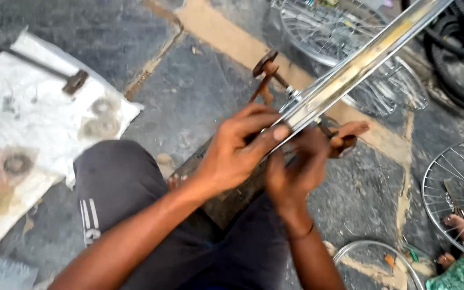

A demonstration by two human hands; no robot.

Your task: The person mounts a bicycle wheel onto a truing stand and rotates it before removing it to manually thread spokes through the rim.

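A shiny chrome bicycle wheel rim (361, 62), seen edge-on, slants from the top right down to the middle, held in a rusty stand (265, 72). My left hand (237, 147) grips the rim's lower end, thumb pressed on the chrome edge. Just below the rim, my right hand (296, 172) is blurred, fingers curled near the spokes; whether it holds a small tool I cannot tell. My knees in dark trousers (116, 182) frame the spot.
A dirty white cloth (38, 113) at left carries small metal parts and a bar tool (55, 72). Spoked wheels lie at the top (350, 53) and right (457, 188). Black tyres (457, 53) are piled top right. Another person's foot (457, 225) shows lower right. The floor is stone slabs.
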